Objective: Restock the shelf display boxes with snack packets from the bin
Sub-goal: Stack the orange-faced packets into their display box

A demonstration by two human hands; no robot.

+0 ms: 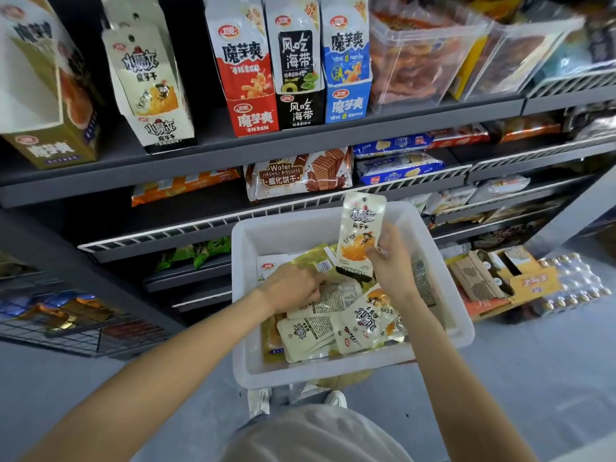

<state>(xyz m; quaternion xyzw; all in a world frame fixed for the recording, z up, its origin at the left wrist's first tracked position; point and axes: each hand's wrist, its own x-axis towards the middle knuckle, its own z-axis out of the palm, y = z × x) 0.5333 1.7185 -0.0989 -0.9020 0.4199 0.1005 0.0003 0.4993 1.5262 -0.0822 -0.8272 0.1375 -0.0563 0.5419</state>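
A white plastic bin (456,331) stands in front of me with several cream and gold snack packets (336,325) lying inside. My right hand (391,261) holds one cream packet (360,235) upright above the bin. My left hand (293,286) reaches down into the bin, fingers resting on the packets; whether it grips one I cannot tell. On the top shelf stands a matching cream display box (156,91) with a few packets upright in it. Left of it is a gold display box (43,128), which looks empty.
Red (248,78), black (298,75) and blue (348,68) display boxes stand right of the cream one, then clear tubs (423,58). Lower shelves hold wafer (300,173) and biscuit packs. Cardboard boxes (500,278) and bottled packs sit on the floor at right; a wire basket (66,321) stands at left.
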